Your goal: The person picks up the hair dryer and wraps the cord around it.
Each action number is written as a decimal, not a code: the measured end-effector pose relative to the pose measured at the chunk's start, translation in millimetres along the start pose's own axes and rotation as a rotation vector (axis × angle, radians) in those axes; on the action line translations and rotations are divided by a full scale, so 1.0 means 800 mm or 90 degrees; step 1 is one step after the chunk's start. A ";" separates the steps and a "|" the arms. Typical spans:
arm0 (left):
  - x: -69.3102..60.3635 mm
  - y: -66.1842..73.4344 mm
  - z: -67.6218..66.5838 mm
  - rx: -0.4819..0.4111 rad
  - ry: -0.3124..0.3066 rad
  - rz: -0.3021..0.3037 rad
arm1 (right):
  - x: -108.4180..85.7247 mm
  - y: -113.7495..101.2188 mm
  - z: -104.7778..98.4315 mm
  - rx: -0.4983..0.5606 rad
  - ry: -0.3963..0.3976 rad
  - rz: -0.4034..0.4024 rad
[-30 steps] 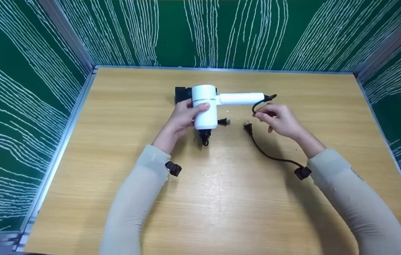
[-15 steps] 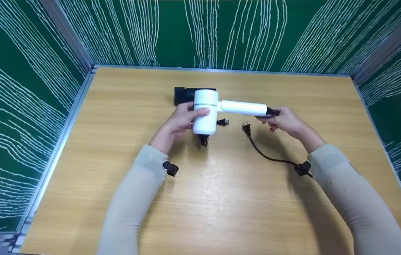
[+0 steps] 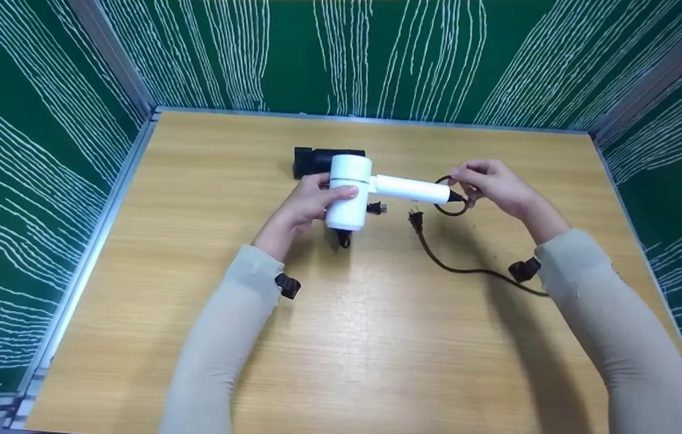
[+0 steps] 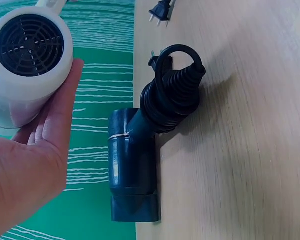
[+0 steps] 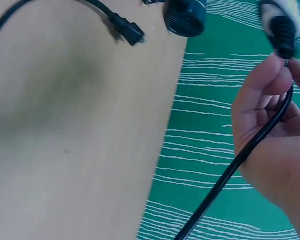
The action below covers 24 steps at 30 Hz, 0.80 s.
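Note:
My left hand (image 3: 305, 204) grips the barrel of a white hair dryer (image 3: 346, 210), held above the table with its handle pointing right. In the left wrist view the dryer's round black grille (image 4: 30, 45) shows. At the handle's end, my right hand (image 3: 494, 185) pinches the black power cord (image 5: 217, 187), which loops there. The cord runs down past the right sleeve, and its plug (image 3: 416, 219) lies on the wood. Behind the white dryer lies a black hair dryer (image 4: 135, 167), partly hidden in the head view, its cord wound round its handle.
A second plug (image 3: 378, 208) lies close to the black dryer. The wooden table (image 3: 341, 337) is walled by green panels (image 3: 293, 60) with white wavy lines at the back and sides. Metal rails (image 3: 106, 199) run along its edges.
The white dryer has come slightly nearer, its handle now tilting down to the right. My right hand went under the handle's end, then moved up and right, drawing the cord into a loop.

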<state>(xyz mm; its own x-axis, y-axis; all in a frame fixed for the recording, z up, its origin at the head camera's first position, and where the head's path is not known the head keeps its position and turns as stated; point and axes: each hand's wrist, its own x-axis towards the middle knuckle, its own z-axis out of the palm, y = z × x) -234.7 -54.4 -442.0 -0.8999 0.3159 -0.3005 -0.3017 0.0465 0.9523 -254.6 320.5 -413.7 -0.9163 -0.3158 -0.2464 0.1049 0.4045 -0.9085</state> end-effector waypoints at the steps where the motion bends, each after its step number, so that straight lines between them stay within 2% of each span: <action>1: 0.000 0.000 0.000 0.000 0.004 -0.002 | -0.001 -0.005 -0.001 -0.016 0.001 -0.007; 8: 0.004 -0.001 -0.002 -0.012 0.043 0.006 | -0.004 -0.028 0.002 -0.102 -0.003 -0.052; 16: 0.004 -0.009 -0.002 -0.042 0.089 0.028 | 0.000 -0.025 0.030 -0.183 0.020 -0.131; 19: 0.005 -0.008 -0.001 -0.064 0.107 0.035 | 0.001 -0.019 0.041 -0.190 0.049 -0.171; 24: 0.006 -0.005 0.000 -0.100 0.121 0.036 | 0.004 -0.006 0.057 -0.148 0.102 -0.218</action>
<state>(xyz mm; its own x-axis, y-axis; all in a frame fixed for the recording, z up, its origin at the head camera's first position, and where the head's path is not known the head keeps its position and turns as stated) -237.9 -53.0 -447.3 -0.9551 0.1294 -0.2664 -0.2817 -0.1193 0.9521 -240.7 278.5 -425.9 -0.9333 -0.3356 0.1280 -0.2882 0.4872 -0.8243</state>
